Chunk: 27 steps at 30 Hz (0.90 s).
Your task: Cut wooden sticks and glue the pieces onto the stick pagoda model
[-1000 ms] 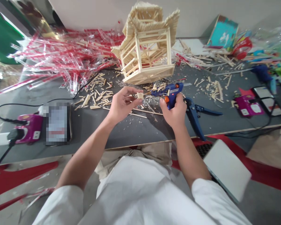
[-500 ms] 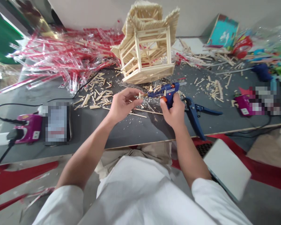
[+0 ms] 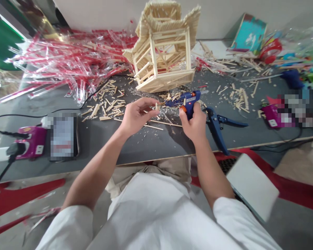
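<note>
My left hand [image 3: 138, 116] pinches a short wooden stick piece [image 3: 156, 106] between thumb and fingertips. Wrapped round the handle of a blue glue gun [image 3: 190, 102] is my right hand [image 3: 195, 121], the thumb by its orange trigger. The gun's nozzle points left and sits close to the stick piece; whether they touch I cannot tell. Behind both hands stands a model pavilion [image 3: 156, 74] built of pale wooden sticks, with a ridged roof and open sides. Long loose sticks [image 3: 161, 123] lie on the table under my hands.
Blue cutting pliers [image 3: 217, 126] lie right of my right hand. Red-and-clear plastic wrappers [image 3: 75, 62] pile up at the back left. Stick offcuts [image 3: 111, 104] litter the grey table [image 3: 146, 149]. A phone [image 3: 63, 137] and purple power strip [image 3: 32, 140] are at left, with a black cable.
The glue gun has shifted very slightly to the right, its nozzle still near the stick piece. My left hand keeps its pinch almost unmoved.
</note>
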Available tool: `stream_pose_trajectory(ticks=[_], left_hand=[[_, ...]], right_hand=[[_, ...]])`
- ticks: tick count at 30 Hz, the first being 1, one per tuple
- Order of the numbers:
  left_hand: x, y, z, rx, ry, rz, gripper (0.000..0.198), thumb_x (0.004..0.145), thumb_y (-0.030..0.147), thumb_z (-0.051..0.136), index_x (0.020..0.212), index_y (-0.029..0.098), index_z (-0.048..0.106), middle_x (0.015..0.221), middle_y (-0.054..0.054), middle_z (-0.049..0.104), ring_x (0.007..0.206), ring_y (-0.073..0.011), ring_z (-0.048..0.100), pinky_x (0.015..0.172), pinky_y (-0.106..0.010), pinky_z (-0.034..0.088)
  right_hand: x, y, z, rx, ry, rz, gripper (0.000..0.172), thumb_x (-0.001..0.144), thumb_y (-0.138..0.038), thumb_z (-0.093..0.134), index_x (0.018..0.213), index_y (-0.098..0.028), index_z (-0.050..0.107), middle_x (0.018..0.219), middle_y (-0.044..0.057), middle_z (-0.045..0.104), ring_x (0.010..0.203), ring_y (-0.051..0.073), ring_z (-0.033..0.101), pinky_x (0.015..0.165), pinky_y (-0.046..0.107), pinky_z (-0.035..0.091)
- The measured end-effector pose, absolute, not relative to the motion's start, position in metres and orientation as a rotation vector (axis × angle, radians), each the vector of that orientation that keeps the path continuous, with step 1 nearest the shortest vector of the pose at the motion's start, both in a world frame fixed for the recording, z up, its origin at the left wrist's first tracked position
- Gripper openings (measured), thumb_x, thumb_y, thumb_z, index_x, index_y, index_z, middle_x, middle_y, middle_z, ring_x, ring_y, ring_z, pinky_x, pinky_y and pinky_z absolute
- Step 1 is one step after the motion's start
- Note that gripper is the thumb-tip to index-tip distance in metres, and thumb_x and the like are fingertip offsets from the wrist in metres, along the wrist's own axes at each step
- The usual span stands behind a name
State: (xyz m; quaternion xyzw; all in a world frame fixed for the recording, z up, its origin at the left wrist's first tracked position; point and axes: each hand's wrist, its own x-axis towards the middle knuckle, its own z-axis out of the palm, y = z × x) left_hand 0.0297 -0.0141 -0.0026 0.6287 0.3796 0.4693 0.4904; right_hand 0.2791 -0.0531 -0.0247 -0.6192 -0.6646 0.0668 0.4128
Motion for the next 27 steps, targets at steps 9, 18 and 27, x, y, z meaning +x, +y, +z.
stream_pose_trajectory(ticks=[9,18,27], left_hand=[[0.0308,-0.0147,-0.0041,1.527,0.959,1.131,0.041,0.081,0.036,0.089,0.116,0.02,0.074,0.104,-0.006,0.081,0.087,-0.0163,0.077,0.065,-0.022,0.057],[0.033,-0.0153,-0.0008,1.433,0.952,1.125,0.043,0.076,0.036,0.093,0.108,0.02,0.069,0.102,-0.006,0.082,0.087,-0.0167,0.079,0.06,-0.019,0.056],[0.0271,-0.0077,0.0015,1.198,0.732,1.14,0.044,0.076,0.041,0.095,0.103,0.02,0.066,0.109,-0.01,0.082,0.075,-0.0151,0.077,0.051,-0.02,0.058]], right_hand=[[0.2798,-0.0528,-0.0234,-1.59,-1.662,0.161,0.027,0.101,-0.052,0.055,0.095,-0.026,0.048,0.073,0.003,0.061,0.064,0.023,0.06,0.064,0.037,0.048],[0.2801,-0.052,-0.0246,-1.598,-1.644,0.173,0.031,0.1,-0.056,0.057,0.096,-0.026,0.047,0.074,0.003,0.061,0.066,0.024,0.061,0.067,0.038,0.051],[0.2786,-0.0544,-0.0196,-1.57,-1.462,0.18,0.044,0.088,-0.064,0.071,0.093,-0.025,0.051,0.076,0.002,0.063,0.066,0.021,0.061,0.066,0.036,0.053]])
